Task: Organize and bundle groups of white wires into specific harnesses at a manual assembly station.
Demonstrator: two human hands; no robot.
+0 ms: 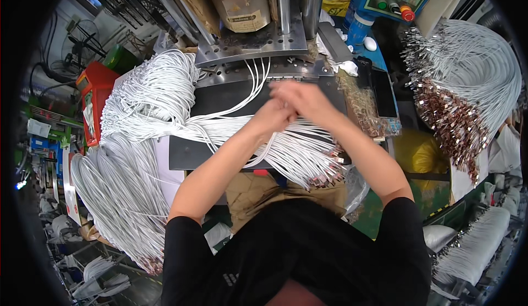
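Observation:
My left hand (pixel 271 116) is closed above a bundle of white cables (pixel 225 127) on the black work surface. A white cable (pixel 268 147) runs down from beneath it, so it appears to hold a cable. Over and beside it, my right hand (pixel 301 97) reaches toward the metal edge of the press, smeared by motion; its fingers cannot be made out. Several white cables (pixel 256 88) curve up from the bundle into the press's metal fixture (pixel 231 79). The bundle's connector ends (pixel 330 168) fan out at the right, near my lap.
Large coils of white cable (pixel 151 94) and grey cable (pixel 121 179) lie at left, beside a red device (pixel 92 99). The press's steel plate and posts (pixel 283 9) rise ahead. A dark phone-like slab (pixel 383 94) lies right of the fixture; more cable coils (pixel 473 64) stand far right.

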